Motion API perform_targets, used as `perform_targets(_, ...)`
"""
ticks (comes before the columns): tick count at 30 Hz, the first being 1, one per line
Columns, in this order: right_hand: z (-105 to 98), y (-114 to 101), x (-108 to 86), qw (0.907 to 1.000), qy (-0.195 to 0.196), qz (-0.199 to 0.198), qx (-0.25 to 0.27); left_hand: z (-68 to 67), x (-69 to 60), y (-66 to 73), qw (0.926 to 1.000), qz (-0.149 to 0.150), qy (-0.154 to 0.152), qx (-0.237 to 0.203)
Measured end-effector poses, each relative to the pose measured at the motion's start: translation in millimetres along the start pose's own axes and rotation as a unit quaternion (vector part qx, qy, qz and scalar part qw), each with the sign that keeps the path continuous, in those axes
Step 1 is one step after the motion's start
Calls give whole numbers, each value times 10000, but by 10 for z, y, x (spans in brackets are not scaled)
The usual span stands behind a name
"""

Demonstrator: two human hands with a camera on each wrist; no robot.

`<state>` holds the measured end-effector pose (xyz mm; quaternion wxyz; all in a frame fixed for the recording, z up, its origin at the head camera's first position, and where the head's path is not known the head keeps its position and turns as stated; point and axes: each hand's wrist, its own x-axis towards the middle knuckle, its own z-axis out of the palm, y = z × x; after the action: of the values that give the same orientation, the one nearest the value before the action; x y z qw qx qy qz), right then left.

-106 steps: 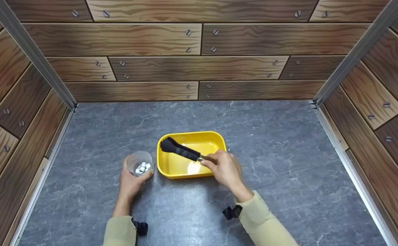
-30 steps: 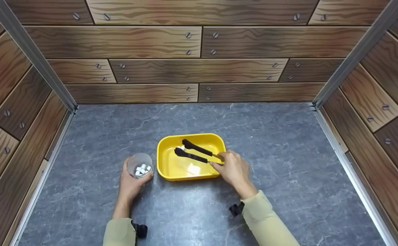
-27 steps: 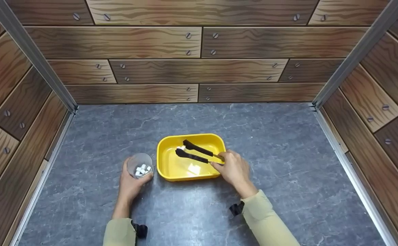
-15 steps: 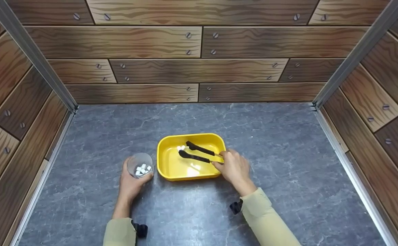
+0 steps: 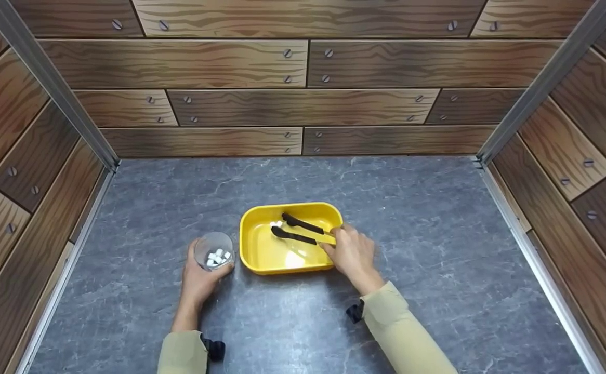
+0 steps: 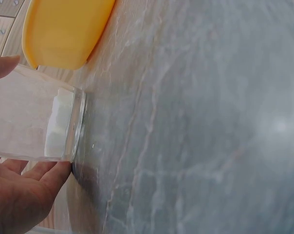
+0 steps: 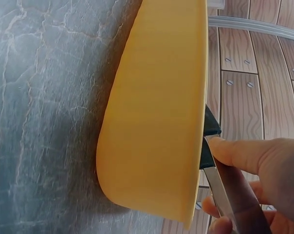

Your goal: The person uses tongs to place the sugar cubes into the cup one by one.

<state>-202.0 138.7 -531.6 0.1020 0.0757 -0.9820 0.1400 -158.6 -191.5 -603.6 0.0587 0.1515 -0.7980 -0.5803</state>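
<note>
My left hand (image 5: pixel 201 278) grips a clear glass (image 5: pixel 207 243) that stands on the floor, its thumb on the near side. White cube-like pieces (image 5: pixel 216 256) lie at the bottom of the glass. Right of it sits a yellow tub (image 5: pixel 261 254). My right hand (image 5: pixel 354 254) holds metal tongs (image 7: pixel 224 197) with black tips (image 5: pixel 295 238) at the tub's right side. The tips are spread apart and reach down into the tub. A few white pieces (image 5: pixel 276 224) lie by the tips; the black arms partly hide them.
Grey marbled flooring (image 5: pixel 417 218) spreads around the tub. Wood-patterned walls (image 5: pixel 303 106) enclose the back and both sides, with metal rails (image 5: pixel 534 259) along the side edges.
Earlier the tongs were closed together over the tub's left part; now they are spread and lower inside it, beside white pieces. Lately they shifted only slightly. The left hand and glass stay put.
</note>
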Motion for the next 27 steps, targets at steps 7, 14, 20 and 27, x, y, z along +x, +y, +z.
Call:
perform_targets(7,41,-7,-1,9994,260,-243,-48,0,4,9,10000,43,-43,-66)
perform_targets(14,47,-23,5,9992,247,-302,-127,-1,22,-1,9999,77,-61,-87)
perform_targets(20,46,-30,0,9991,222,-310,-161,-7,19,5,10000,58,-24,-43)
perform_targets(27,59,-25,-11,9990,220,-344,-202,0,9,3,10000,22,-12,-26)
